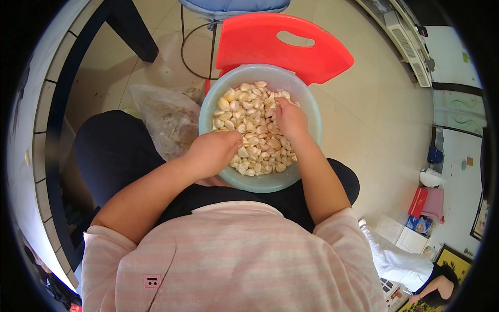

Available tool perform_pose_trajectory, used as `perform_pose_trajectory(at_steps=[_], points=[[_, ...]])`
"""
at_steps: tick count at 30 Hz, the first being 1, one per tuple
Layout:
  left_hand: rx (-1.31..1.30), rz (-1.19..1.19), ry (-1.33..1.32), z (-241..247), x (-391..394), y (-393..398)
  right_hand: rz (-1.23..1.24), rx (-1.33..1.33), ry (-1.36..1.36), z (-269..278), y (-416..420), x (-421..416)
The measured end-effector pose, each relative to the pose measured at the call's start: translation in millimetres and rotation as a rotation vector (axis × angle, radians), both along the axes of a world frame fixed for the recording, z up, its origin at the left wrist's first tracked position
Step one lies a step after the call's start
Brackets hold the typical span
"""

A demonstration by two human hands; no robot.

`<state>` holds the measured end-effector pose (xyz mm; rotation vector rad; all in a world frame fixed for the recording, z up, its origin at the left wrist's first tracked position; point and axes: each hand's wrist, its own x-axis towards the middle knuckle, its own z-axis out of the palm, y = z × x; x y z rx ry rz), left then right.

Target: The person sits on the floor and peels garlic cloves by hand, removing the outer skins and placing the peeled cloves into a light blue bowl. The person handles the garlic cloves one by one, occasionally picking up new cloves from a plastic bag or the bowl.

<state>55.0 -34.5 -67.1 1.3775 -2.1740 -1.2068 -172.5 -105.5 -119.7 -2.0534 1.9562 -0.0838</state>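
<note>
Before me is a pale blue-green plastic basin (260,186), holding a large heap of garlic cloves (255,117), many with papery skin on. My left hand (218,150) reaches over the basin's near left rim. Its fingers are curled, with the tips against the cloves; whether one is pinched there is hidden. My right hand (291,117) is inside the basin on the right. Its thumb and fingers bend down to the cloves at the far right of the heap, and its grip cannot be made out.
A red plastic chair (249,43) stands behind the basin, with a blue-cushioned stool (234,7) beyond. Left of the basin lies a clear plastic bag (167,117) with scraps inside. A dark-legged table (130,31) borders the left. Another person (405,269) is at the lower right.
</note>
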Motion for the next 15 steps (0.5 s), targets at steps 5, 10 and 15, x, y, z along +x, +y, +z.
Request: perform_pose_trajectory(at_steps=[5, 10, 15], points=[[-0.044, -0.061, -0.024, -0.6, 2.6, 2.2, 0.071, 0.023, 0.246, -21.5, -13.6, -6.5], [-0.072, -0.08, -0.017, 0.1, 5.7, 3.2, 0.133, 0.015, 0.239, -27.0, -17.4, -7.8], [-0.045, -0.038, 0.006, 0.5, 5.4, 2.5, 0.185, -0.041, 0.274, -32.6, -14.8, -8.2]])
